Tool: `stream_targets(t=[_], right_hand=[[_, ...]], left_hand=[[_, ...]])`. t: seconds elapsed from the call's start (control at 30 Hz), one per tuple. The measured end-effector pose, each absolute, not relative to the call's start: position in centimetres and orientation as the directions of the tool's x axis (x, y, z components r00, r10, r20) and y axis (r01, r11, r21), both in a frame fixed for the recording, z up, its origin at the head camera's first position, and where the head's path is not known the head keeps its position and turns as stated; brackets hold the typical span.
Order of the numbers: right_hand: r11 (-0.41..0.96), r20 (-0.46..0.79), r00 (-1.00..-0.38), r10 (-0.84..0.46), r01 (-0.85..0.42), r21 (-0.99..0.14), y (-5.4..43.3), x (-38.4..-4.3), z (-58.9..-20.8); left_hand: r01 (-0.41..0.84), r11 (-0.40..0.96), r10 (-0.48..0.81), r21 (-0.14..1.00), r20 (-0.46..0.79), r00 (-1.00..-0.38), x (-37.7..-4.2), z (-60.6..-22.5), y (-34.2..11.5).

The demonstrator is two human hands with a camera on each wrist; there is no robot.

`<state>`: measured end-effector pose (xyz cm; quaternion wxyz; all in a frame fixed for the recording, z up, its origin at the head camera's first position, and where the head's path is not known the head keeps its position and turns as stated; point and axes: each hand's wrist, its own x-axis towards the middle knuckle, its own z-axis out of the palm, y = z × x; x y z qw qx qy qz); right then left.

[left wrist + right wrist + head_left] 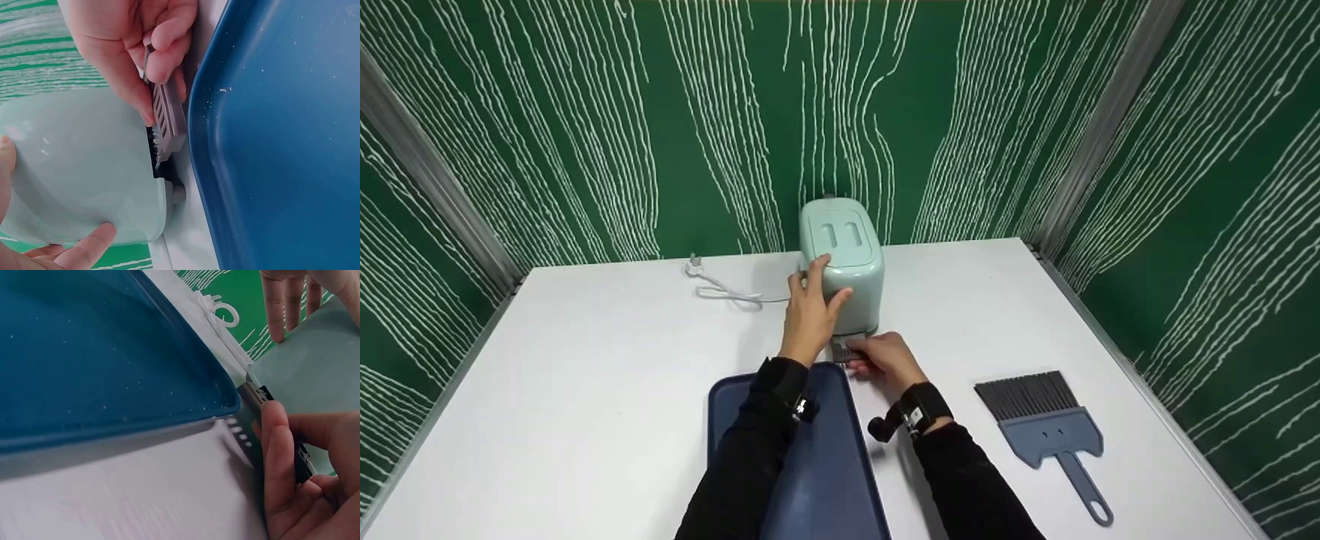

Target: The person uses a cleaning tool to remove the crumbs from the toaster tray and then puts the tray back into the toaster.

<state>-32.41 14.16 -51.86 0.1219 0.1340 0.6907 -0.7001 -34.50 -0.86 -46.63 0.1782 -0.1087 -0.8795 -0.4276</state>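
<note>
A mint-green toaster (pixel 861 300) stands near the back wall, its top facing up. My left hand (pixel 808 321) rests on its near left corner, fingers spread over the top edge and side, thumb against the front end. At the toaster's base, my right hand (pixel 894 360) pinches a grey slotted crumb tray (pixel 174 128) between thumb and fingers. It sticks out of a dark slot low in the toaster's end and is tilted, with pale crumbs (pixel 156 143) along its inner side. Just before it lies a dark blue serving tray (pixel 817 480), its far rim close to the crumb tray.
White specks dot the serving tray. A white cord with a plug (pixel 695 266) lies left of the toaster. On the right is a blue-grey hand brush (pixel 1046 435) with dark bristles. Green walls with white wavy lines enclose the white table (pixel 585 390).
</note>
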Motion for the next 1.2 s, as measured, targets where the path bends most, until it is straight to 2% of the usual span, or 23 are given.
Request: stream_targets(t=[0.2, 0.63, 1.2], right_hand=[[-0.04, -0.367, -0.93, -0.01, 0.367, -0.929, 14.3, -32.3, -51.9], [0.015, -0.363, -0.929, -0.075, 0.363, -0.932, 15.0, -31.9, -52.1], [0.02, -0.37, -0.924, -0.096, 0.37, -0.929, 15.1, -31.3, -52.1]], left_hand=[[0.339, 0.611, 0.036, 0.716, 0.402, -0.915, -34.5, -46.6, -0.8], [0.323, 0.612, 0.028, 0.722, 0.388, -0.921, -34.6, -46.6, -0.8], [0.33, 0.606, 0.044, 0.724, 0.383, -0.923, -34.6, -46.7, -0.9]])
